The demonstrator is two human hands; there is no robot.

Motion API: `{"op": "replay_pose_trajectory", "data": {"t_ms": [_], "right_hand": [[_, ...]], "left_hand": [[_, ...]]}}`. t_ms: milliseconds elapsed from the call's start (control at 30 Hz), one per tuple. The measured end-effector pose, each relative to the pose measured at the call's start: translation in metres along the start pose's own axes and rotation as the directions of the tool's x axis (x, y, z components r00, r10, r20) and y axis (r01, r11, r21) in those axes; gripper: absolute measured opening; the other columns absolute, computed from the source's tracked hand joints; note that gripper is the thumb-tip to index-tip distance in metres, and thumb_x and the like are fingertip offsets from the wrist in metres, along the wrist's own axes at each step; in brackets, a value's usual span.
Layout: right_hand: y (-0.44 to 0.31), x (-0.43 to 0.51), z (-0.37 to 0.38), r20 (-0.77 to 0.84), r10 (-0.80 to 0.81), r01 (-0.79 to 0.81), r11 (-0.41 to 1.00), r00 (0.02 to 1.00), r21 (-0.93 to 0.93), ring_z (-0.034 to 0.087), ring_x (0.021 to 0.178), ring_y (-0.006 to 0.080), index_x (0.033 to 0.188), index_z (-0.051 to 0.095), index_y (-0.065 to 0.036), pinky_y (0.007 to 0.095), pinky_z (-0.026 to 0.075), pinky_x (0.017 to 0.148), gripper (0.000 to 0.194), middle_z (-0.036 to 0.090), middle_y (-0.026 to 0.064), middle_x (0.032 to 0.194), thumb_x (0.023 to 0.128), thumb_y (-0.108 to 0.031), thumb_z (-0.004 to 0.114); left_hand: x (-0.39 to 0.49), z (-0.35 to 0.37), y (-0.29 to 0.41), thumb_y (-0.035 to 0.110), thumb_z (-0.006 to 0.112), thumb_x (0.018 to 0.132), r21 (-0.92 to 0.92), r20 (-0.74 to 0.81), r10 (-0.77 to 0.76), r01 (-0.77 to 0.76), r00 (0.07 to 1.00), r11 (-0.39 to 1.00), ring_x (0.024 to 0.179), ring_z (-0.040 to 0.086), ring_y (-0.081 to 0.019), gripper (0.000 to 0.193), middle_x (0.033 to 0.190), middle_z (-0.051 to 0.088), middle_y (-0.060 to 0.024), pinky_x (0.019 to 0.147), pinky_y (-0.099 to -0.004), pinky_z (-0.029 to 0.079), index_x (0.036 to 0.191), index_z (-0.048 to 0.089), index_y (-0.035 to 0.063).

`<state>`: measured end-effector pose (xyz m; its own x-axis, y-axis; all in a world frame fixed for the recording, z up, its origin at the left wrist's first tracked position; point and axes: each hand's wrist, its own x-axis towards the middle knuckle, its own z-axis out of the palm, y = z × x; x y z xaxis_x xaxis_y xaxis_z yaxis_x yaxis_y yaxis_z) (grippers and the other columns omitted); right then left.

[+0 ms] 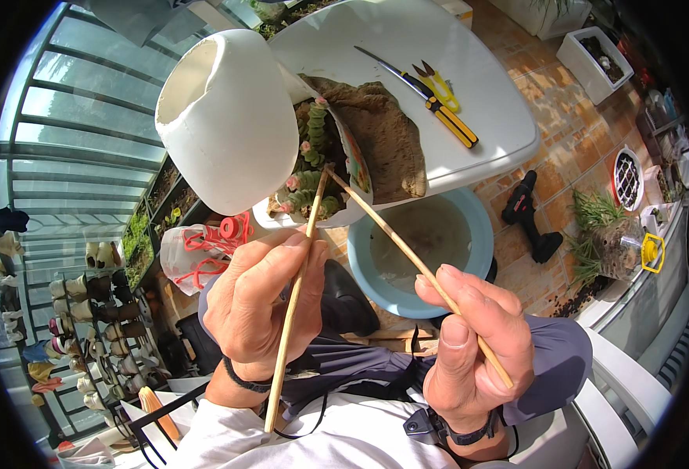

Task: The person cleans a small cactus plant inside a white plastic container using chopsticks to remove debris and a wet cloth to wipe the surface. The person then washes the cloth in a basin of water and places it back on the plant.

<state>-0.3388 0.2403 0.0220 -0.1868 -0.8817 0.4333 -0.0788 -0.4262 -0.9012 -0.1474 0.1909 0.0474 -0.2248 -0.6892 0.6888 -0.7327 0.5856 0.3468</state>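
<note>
My left hand (265,293) is closed around a thin wooden stick (290,328). Between the thumb and fingers of my right hand (479,346) is another wooden stick (403,243). The two tips come together at the dark inside of a white container, among stacked-leaf succulents (317,132) with pinkish tips. A large white pot (233,123) with a ragged opening stands beside the plants and hides part of them. To their right, a piece of brown bark-like material (379,135) lies on the white table.
The white table (485,76) also bears a yellow-and-black handled tool (451,122) and yellow thread snips (441,91). Below its edge is a blue basin (359,258) of murky water. A cordless drill (523,205) and a plastic bag (183,258) are on either side.
</note>
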Motion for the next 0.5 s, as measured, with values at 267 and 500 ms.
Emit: {"op": "replay_pose_trajectory", "data": {"t_ms": [267, 500], "right_hand": [[0.0079, 0.0019, 0.0083, -0.048, 0.008, -0.01, 1.0, 0.999, -0.024, 0.074, 0.094, 0.0301, 0.125, 0.058, 0.007, 0.0369, 0.06, 0.088, 0.028, 0.068, 0.026, 0.115, 0.104, -0.012, 0.058], [0.0014, 0.0024, 0.0059, -0.054, -0.026, 0.024, 0.999, 0.998, -0.022, 0.074, 0.094, 0.03, 0.126, 0.057, 0.007, 0.0375, 0.06, 0.088, 0.028, 0.068, 0.0257, 0.114, 0.104, -0.01, 0.058]], "left_hand": [[-0.0037, 0.0002, -0.005, -0.01, 0.082, 0.078, -0.023, -0.022, -0.048, 0.048, 0.999, 0.999, 0.078, 0.075, -0.026, 0.03, 0.094, 0.075, -0.0195, 0.068, -0.0299, 0.059, 0.103, 0.068, -0.0016], [0.0008, -0.0013, -0.0029, -0.011, 0.08, 0.077, 0.038, 0.033, 0.017, -0.019, 0.999, 0.999, 0.077, 0.074, -0.0262, 0.031, 0.09, 0.073, -0.0177, 0.067, -0.0301, 0.058, 0.105, 0.07, -0.0023]]}}
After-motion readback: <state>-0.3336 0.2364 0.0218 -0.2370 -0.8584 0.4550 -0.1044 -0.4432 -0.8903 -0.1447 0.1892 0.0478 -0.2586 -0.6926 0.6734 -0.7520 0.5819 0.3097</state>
